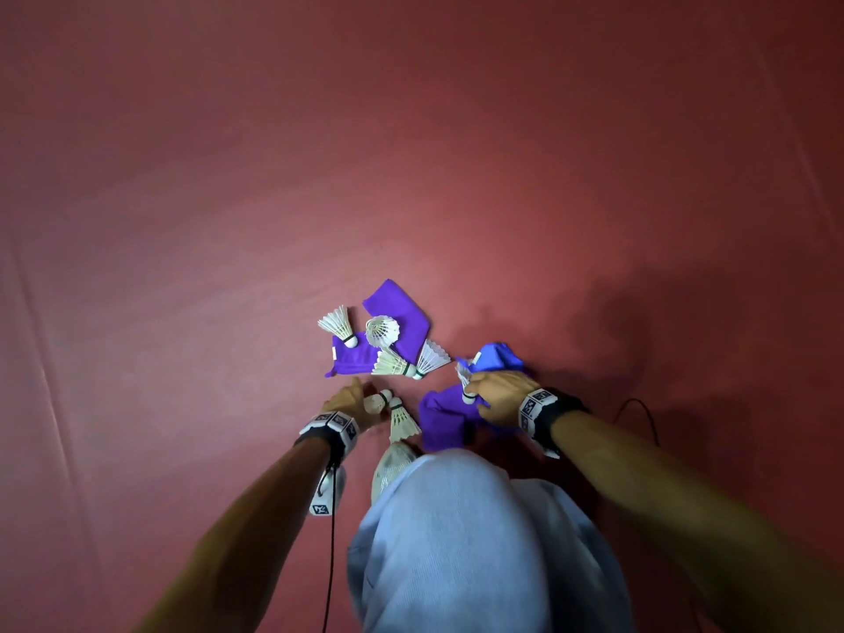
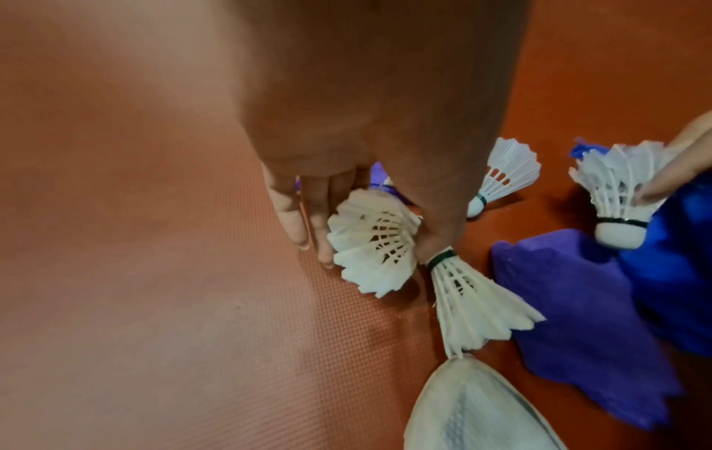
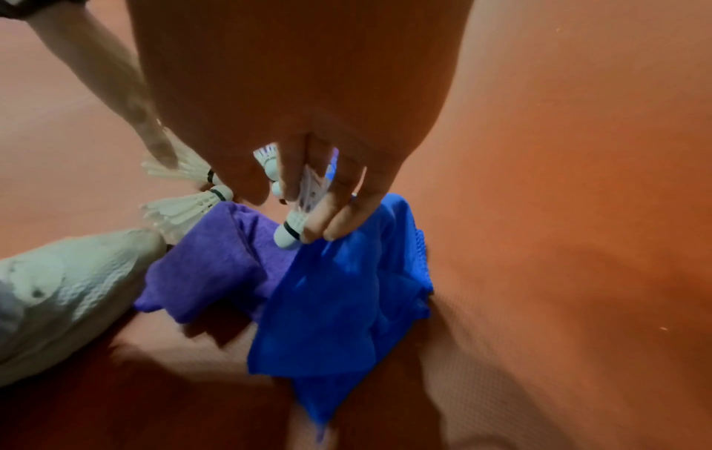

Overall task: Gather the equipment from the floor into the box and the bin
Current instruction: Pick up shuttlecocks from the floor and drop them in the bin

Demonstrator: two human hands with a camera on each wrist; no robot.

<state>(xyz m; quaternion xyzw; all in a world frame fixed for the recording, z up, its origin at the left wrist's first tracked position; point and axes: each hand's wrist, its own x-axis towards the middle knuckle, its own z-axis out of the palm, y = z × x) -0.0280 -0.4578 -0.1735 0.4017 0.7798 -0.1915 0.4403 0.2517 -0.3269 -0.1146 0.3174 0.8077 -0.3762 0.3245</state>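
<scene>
Box and bin: not shown. Shuttlecock (image 2: 375, 243) is gripped by left hand (image 1: 351, 402); shuttlecock cork (image 3: 286, 237) and blue cloth (image 3: 347, 298) are pinched by right hand (image 1: 498, 395).

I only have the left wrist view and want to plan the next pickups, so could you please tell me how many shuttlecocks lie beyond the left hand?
Observer: Four shuttlecocks lie on or against the far purple cloth, just ahead of the left hand.
Operator: Thank you. I can see only one finger of the right hand on a shuttlecock; is it holding anything else?
Observer: Yes, the right hand pinches the held shuttlecock together with a blue cloth, which hangs down from its fingers.
</scene>
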